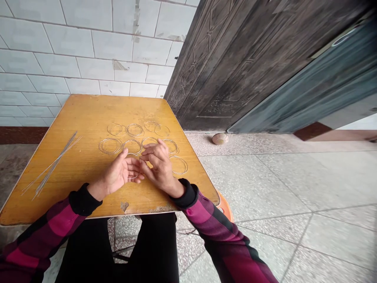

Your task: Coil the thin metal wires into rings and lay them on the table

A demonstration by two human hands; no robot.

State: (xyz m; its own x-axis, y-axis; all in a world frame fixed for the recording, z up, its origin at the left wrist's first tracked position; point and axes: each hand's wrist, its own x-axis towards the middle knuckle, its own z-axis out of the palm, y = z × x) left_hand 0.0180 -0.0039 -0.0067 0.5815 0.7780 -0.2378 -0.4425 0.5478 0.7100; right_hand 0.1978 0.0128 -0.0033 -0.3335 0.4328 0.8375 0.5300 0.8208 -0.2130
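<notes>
Here at the wooden tabletop (pixel 97 110), both hands come together over the near half, fingertip to fingertip. The left hand (pixel 122 171) is turned palm inward, thumb raised, its fingers loosely curved rather than clenched. The right hand (pixel 157 163) meets it from the other side, fingers bent, thumb and fingertips close against the left fingers. A thin pale arc of wire (pixel 132 178) shows across the left fingers, but it's so fine, and the hands cover so much, that I can't tell for sure whether either set of fingers is gripping it.

And look at the coils around them! A far row of wire rings (pixel 135 135) lies flat beyond the hands, some overlapping. A second row sits closer, partly hidden by the right hand, and one more wire ring (pixel 187 167) rests just beside the right wrist.

Over on the left, well apart from the hands, straight wires (pixel 55 163) lie crossed in a slanting bundle. White tiles (pixel 64 39) back the far edge; a dark carved door (pixel 218 67) stands to the right, with a rounded object (pixel 220 138) on the floor (pixel 282 173) near its foot.
</notes>
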